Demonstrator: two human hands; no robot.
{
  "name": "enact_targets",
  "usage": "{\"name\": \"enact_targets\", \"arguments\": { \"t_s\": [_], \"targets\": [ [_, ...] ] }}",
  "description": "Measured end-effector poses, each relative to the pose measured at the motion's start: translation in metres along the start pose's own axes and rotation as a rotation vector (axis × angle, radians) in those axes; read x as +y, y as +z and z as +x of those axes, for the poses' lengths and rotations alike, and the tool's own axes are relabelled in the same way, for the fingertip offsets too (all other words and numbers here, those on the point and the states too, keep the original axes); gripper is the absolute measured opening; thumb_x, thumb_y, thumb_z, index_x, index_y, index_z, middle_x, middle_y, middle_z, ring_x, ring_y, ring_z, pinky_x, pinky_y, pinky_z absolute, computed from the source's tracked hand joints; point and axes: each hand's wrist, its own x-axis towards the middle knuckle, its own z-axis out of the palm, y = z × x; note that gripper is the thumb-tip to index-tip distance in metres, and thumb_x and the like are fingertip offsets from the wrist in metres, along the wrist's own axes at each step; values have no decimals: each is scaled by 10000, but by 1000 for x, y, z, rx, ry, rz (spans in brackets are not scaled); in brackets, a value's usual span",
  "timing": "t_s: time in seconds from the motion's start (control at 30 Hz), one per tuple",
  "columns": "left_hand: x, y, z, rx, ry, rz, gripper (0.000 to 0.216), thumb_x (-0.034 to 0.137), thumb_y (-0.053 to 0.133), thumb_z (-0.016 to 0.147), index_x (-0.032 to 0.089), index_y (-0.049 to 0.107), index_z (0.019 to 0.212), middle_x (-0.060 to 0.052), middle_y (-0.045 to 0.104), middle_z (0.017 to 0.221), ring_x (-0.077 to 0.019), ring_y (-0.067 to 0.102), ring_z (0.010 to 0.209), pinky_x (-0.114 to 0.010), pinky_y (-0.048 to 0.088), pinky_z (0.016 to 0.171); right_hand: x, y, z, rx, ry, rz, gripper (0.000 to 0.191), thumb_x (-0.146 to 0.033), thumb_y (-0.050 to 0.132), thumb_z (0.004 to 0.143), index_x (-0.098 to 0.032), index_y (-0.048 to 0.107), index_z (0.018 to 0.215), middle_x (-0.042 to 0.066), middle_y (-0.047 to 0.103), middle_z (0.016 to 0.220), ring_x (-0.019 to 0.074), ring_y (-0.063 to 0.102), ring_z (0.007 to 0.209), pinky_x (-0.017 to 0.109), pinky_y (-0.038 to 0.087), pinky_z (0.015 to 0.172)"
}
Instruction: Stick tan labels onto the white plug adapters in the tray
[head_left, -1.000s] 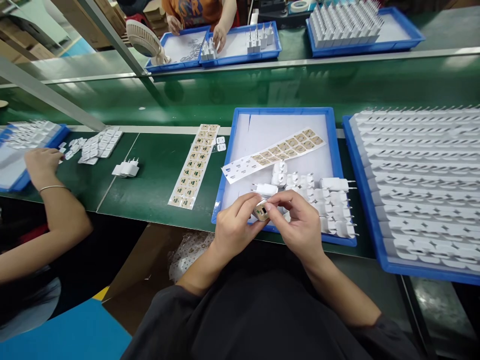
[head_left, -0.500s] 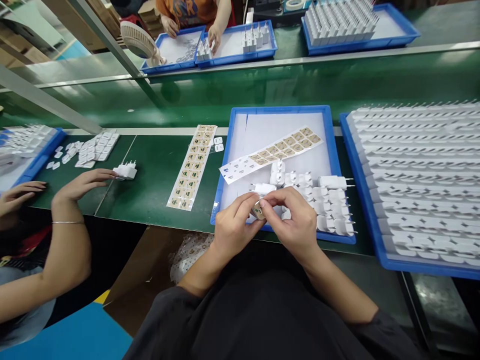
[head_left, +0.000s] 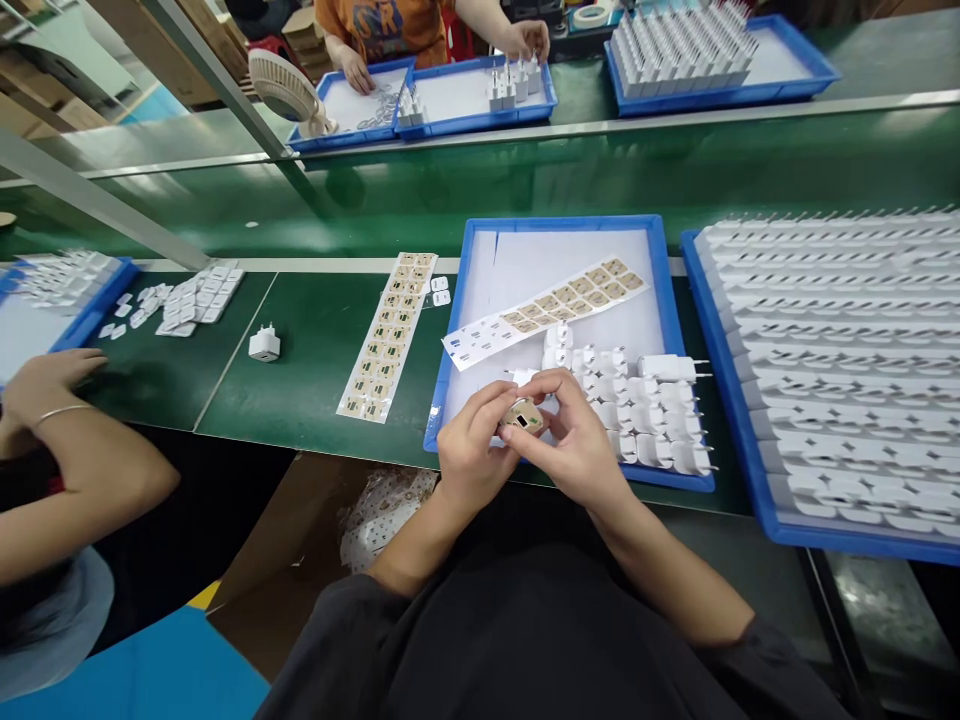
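Both my hands hold one white plug adapter [head_left: 523,417] with a tan sticker on its face, above the near edge of a blue tray [head_left: 452,330]. My left hand [head_left: 472,450] grips it from the left, fingers curled round it. My right hand [head_left: 574,440] pinches it from the right, thumb on the sticker. In the tray lie several white adapters [head_left: 645,410] and a partly used sticker sheet [head_left: 544,307]. A second sticker sheet [head_left: 388,335] lies on the green mat to the left.
A large blue tray [head_left: 731,400] of rowed white adapters stands at the right. A single adapter [head_left: 264,344] sits on the mat at left, near a co-worker's hand [head_left: 45,380]. Across the green belt, another person works over blue trays [head_left: 480,110] beside a small fan [head_left: 281,85].
My hands turned the adapter so its stickered face points up and moved slightly forward. The co-worker at left drew the hand back; one adapter remains where two stood. The far person's hand moved right.
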Motion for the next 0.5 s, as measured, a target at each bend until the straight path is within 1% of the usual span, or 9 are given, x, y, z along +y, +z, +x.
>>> {"name": "enact_targets", "arguments": {
  "t_s": [0.07, 0.17, 0.27, 0.5],
  "targets": [
    [0, 3, 0, 53, 44, 23, 348, 193, 755, 902, 208, 619, 1221, -110, 769, 1147, -210, 777, 1035, -293, 645, 849, 1, 6, 1, 39, -9, 53, 173, -203, 774, 835, -257, 681, 971, 24, 558, 1012, 174, 587, 935, 272, 532, 709],
    [1, 4, 1, 116, 65, 50, 358, 207, 781, 887, 221, 611, 1202, -94, 761, 1128, -198, 777, 1004, -292, 646, 829, 2, 9, 2, 63, -43, 145, 65, -217, 709, 902, -260, 721, 949, 22, 567, 968, 172, 589, 932, 280, 517, 732],
    [1, 4, 2, 152, 68, 82, 355, 243, 798, 880, 229, 606, 1177, -79, 752, 1100, -189, 773, 959, -298, 647, 808, 3, 11, 2, 77, -73, 195, 125, -199, 663, 920, -270, 757, 961, 25, 578, 951, 180, 588, 943, 297, 520, 773],
    [1, 8, -1, 209, 117, 182, 325, 292, 779, 907, 233, 595, 1169, -66, 736, 1071, -175, 762, 901, -275, 631, 734, 5, 15, -1, 106, -69, 269, 143, -163, 681, 882, -273, 763, 920, 15, 567, 933, 173, 583, 927, 289, 506, 787]
  ]
}}
